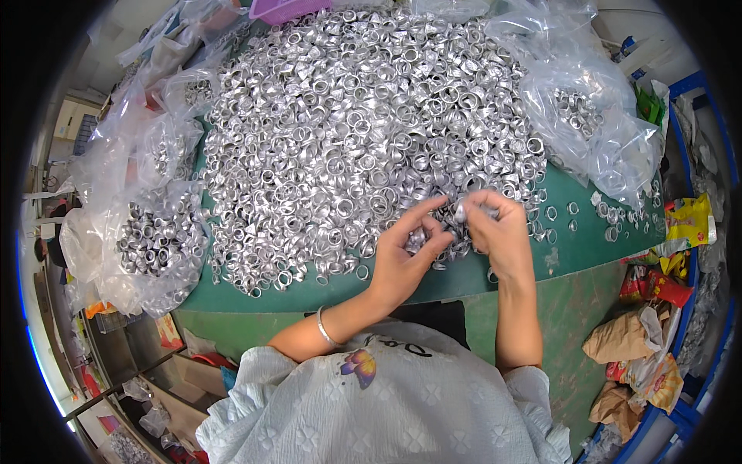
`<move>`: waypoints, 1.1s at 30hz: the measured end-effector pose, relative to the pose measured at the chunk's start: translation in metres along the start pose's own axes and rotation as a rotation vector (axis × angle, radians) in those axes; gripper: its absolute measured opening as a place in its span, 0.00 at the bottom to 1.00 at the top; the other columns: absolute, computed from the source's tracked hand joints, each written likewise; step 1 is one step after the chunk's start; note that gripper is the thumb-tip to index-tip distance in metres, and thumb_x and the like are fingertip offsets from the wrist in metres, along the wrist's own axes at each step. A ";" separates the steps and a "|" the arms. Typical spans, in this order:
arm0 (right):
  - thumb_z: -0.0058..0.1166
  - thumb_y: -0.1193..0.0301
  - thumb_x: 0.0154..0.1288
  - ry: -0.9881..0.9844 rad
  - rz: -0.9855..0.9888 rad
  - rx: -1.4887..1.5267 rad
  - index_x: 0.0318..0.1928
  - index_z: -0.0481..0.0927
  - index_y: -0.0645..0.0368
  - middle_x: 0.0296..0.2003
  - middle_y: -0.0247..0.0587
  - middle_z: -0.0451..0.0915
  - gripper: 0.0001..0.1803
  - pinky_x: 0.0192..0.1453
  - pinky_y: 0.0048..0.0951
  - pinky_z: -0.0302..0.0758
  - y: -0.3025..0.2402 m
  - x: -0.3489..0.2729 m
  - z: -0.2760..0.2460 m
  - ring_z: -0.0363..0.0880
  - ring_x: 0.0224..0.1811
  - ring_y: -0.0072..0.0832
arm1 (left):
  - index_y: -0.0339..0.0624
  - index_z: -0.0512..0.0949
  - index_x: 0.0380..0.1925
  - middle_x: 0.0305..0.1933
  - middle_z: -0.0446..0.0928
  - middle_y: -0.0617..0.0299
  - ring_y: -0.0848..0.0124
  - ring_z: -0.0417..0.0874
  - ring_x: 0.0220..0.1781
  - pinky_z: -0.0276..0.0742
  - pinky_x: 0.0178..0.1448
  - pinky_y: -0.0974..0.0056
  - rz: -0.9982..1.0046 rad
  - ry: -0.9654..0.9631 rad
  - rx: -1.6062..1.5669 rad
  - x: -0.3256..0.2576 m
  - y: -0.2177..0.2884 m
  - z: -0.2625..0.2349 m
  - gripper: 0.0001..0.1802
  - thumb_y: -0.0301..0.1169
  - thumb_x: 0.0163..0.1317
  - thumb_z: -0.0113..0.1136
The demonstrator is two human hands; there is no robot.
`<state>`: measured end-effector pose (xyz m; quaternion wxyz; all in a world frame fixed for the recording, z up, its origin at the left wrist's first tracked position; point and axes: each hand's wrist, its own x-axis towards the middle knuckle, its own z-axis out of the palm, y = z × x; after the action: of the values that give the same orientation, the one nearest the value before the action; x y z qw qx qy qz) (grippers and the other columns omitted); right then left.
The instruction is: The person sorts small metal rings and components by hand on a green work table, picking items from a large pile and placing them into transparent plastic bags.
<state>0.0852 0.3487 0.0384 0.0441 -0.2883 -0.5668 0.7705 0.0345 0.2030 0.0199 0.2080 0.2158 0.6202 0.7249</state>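
Head view over a green tabletop (pixel 572 247) whose middle and far part are covered by a broad heap of small silver metal caps (pixel 348 131). The left hand (pixel 406 247) rests at the near edge of the heap, thumb and forefinger closed in a pinch on one or more caps; a thin bracelet (pixel 325 329) circles its wrist. The right hand (pixel 498 228) sits just beside it, touching or nearly touching, its fingers curled and pinched on a cap held between the two hands; how many caps each hand holds cannot be told. Loose caps lie scattered singly on bare green surface toward the right edge of the tabletop. Clear plastic bags of caps (pixel 154 240) stand along the left edge, and another clear bag (pixel 587 124) lies at the far right corner. A purple container (pixel 282 9) shows at the far edge. Beyond the right edge, crumpled brown paper bags (pixel 622 340) and coloured wrappers (pixel 684 224) lie against a blue frame (pixel 699 85).
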 end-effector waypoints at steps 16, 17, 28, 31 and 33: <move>0.60 0.73 0.52 0.257 -0.470 -0.495 0.31 0.80 0.63 0.21 0.32 0.75 0.07 0.27 0.25 0.66 0.000 0.005 -0.011 0.69 0.22 0.21 | 0.37 0.71 0.28 0.18 0.66 0.64 0.80 0.58 0.13 0.49 0.13 0.76 -0.589 -0.172 -0.698 -0.001 0.007 -0.019 0.14 0.37 0.64 0.45; 0.61 0.73 0.51 0.331 -0.663 -0.618 0.32 0.81 0.62 0.22 0.35 0.75 0.08 0.29 0.28 0.68 -0.003 0.019 -0.011 0.72 0.23 0.27 | 0.36 0.72 0.27 0.18 0.67 0.63 0.79 0.59 0.13 0.50 0.12 0.76 -0.584 -0.162 -0.713 -0.001 0.007 -0.020 0.14 0.36 0.63 0.45; 0.53 0.70 0.59 0.273 -0.662 -0.551 0.27 0.76 0.63 0.17 0.34 0.70 0.09 0.21 0.24 0.66 -0.006 0.047 0.006 0.72 0.18 0.25 | 0.36 0.74 0.45 0.29 0.75 0.64 0.83 0.66 0.23 0.53 0.16 0.80 -0.489 -0.128 -0.611 0.000 -0.002 -0.023 0.13 0.23 0.60 0.51; 0.51 0.70 0.63 -0.157 -0.032 0.410 0.31 0.75 0.62 0.17 0.29 0.67 0.08 0.15 0.16 0.57 -0.003 0.017 -0.003 0.62 0.13 0.14 | 0.39 0.74 0.48 0.27 0.74 0.67 0.85 0.67 0.25 0.56 0.18 0.80 -0.417 -0.089 -0.440 0.001 0.003 -0.019 0.16 0.24 0.58 0.56; 0.43 0.69 0.67 -0.282 0.182 0.740 0.30 0.70 0.60 0.21 0.28 0.65 0.10 0.11 0.14 0.52 0.007 0.004 -0.003 0.56 0.11 0.13 | 0.39 0.73 0.49 0.26 0.74 0.69 0.85 0.68 0.26 0.61 0.23 0.79 -0.354 -0.057 -0.244 0.004 0.012 -0.015 0.19 0.24 0.55 0.59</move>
<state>0.0853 0.3508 0.0298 -0.0018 -0.1934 -0.2237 0.9553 0.0222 0.1914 0.0297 0.3742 0.0971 0.5498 0.7404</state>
